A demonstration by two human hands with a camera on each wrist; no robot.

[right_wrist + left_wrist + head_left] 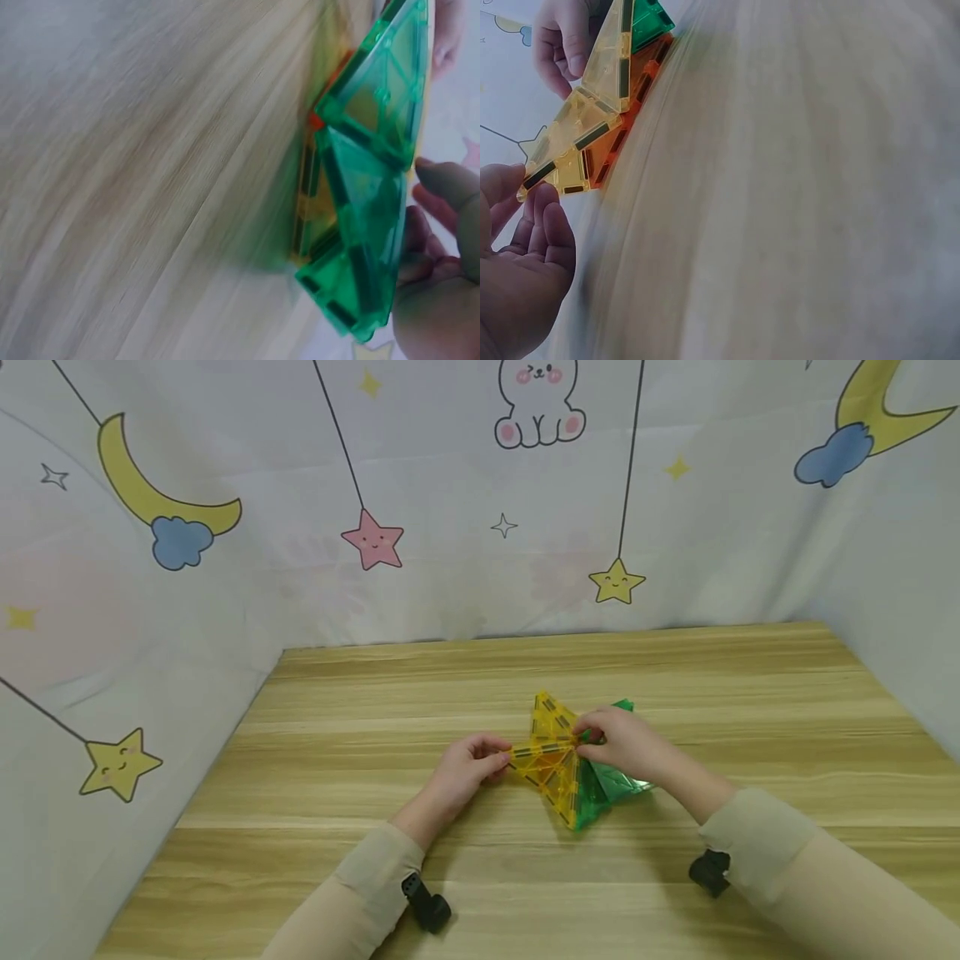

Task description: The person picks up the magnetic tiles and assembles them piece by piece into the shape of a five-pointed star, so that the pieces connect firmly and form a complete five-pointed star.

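Note:
A star-like build of see-through triangular magnetic tiles stands on the wooden table. Its left side has yellow magnetic tiles (558,789), also in the left wrist view as yellow tiles (574,120); orange tiles (609,150) lie along the base. Green magnetic tiles (611,782) form its right side, large in the right wrist view as green tiles (364,187). My left hand (468,768) pinches the outer tip of a yellow tile between thumb and fingers. My right hand (618,743) pinches the middle peak where yellow and green meet, its fingers partly covering the green tiles.
The wood-grain table (360,710) spreads out around the build. A white cloth (450,585) printed with stars, moons and a cartoon animal hangs behind it and along both sides. Black wrist cameras (427,906) are worn at both sleeves.

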